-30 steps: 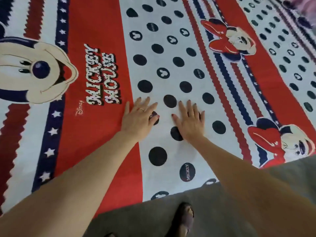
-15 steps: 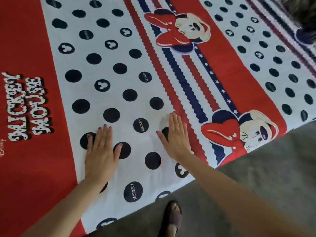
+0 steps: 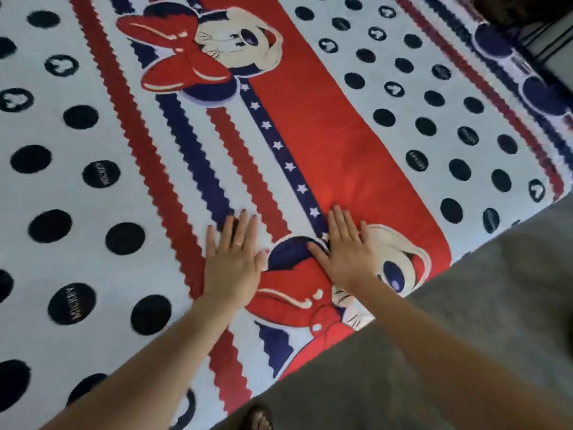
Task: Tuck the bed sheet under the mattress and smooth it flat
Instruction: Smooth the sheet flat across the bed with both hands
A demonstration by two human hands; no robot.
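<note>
The bed sheet [image 3: 325, 144] covers the mattress, printed with red and navy stripes, black dots and cartoon mouse figures. It lies flat with a few faint creases in the red band. My left hand [image 3: 232, 262] presses flat on the sheet with straight fingers, over the zigzag stripes. My right hand [image 3: 344, 246] presses flat beside it, fingers straight, on the navy star stripe and the cartoon figure near the bed's near edge. Both hands wear a ring.
Grey floor [image 3: 465, 321] runs along the bed's near edge at the lower right. My sandalled foot [image 3: 257, 417] stands at the bottom by the edge. A dark object [image 3: 527, 13] lies at the top right corner past the bed.
Both hands have slid to the right along the sheet, from the dotted white panel onto the striped band and the cartoon figure. The view has shifted right with them.
</note>
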